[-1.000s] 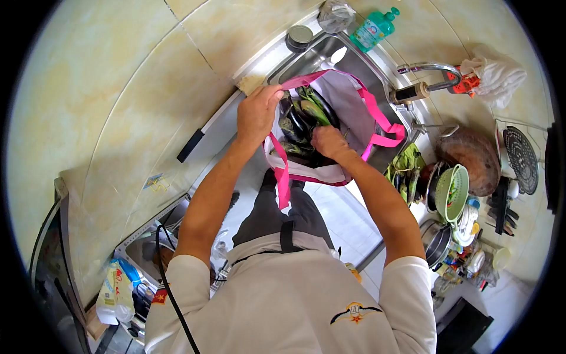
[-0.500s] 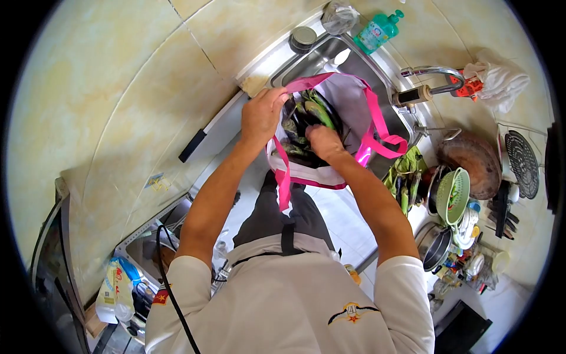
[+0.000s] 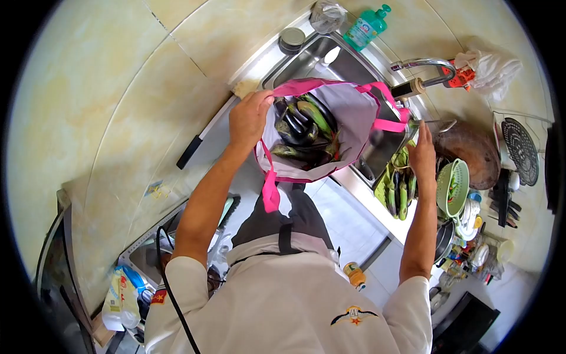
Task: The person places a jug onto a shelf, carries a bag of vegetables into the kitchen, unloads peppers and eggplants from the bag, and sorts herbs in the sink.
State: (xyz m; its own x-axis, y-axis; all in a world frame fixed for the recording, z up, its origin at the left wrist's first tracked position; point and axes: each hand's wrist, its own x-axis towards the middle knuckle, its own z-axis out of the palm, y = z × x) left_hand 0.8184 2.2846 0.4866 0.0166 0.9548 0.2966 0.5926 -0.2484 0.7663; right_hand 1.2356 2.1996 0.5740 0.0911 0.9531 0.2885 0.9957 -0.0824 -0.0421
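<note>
My left hand [image 3: 249, 118] is closed on the upper left rim of a pink-edged shopping bag [image 3: 361, 121], holding its mouth wide. Inside the bag lie several dark purple and greenish eggplants [image 3: 298, 127]. My right hand [image 3: 422, 154] is apart from the bag, over the counter on the right, with its fingers stretched out and nothing visible in them. Just left of it, more long eggplants [image 3: 403, 197] rest on yellow-green leaves [image 3: 383, 187]. A pink strap [image 3: 270, 194] hangs down the bag's near side.
Behind the bag is a steel sink [image 3: 300, 66] with a faucet [image 3: 413, 87]. A green soap bottle [image 3: 365, 28] and a round tin [image 3: 292, 40] stand along its back edge. To the right are a green colander [image 3: 453, 187] and a round wooden board [image 3: 469, 154].
My right hand has come out of the bag and moved right, over the counter beside the leaves. My left hand keeps its grip on the rim, and the bag mouth shows more of the eggplants.
</note>
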